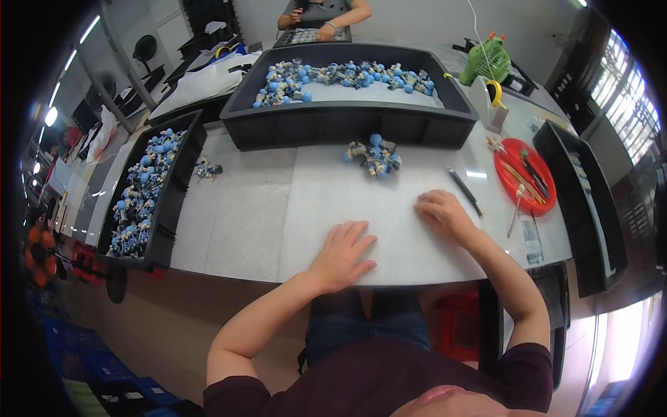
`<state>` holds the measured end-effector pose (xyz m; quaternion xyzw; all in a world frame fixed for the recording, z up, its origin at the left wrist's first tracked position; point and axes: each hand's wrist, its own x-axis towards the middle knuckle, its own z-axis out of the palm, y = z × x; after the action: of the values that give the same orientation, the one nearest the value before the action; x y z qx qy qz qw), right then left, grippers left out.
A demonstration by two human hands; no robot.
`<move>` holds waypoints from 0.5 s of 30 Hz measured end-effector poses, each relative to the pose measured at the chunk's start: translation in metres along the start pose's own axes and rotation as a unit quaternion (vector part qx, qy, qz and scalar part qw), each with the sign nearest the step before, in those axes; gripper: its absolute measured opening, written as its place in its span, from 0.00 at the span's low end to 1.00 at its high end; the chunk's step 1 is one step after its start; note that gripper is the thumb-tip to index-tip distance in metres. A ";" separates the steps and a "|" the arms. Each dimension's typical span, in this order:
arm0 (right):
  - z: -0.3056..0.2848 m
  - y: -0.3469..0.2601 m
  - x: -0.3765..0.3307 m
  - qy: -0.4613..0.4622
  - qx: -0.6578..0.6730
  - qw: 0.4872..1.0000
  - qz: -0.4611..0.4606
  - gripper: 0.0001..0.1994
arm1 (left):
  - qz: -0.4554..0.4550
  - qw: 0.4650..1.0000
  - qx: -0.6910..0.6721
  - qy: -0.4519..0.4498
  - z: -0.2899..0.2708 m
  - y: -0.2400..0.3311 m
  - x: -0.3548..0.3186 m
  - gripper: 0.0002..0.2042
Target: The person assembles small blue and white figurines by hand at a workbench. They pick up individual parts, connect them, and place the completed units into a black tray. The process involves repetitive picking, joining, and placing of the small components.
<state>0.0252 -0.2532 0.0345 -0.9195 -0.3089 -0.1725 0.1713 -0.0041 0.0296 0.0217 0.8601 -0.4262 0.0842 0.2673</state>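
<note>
My left hand (340, 257) rests on the white work surface (319, 201) near its front edge, fingers stretched and spread, holding nothing. To its right lies my right hand (447, 217), its fingers loosely bent with the tips on the surface and nothing visible in them. Beyond both hands sits a small heap of blue-headed figurines (379, 158), apart from my fingers. A dark pen-like tool (464, 190) lies just past my right hand.
A large black tray (340, 125) of figurines stands at the back, a narrower filled black tray (170, 208) at left. On the right are a red dish (549, 201) with tools, another black tray (597, 229) and a tape dispenser (488, 104). Across the table, a person (325, 17) works.
</note>
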 end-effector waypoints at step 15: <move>-0.029 0.042 -0.052 0.161 -0.043 0.974 0.156 0.11 | -0.030 0.999 0.025 0.008 0.009 0.002 -0.004 0.18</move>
<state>0.0065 -0.3239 0.0293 -0.9230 -0.1222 -0.3023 0.2042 -0.0088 0.0270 0.0131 0.8783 -0.3958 0.0931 0.2516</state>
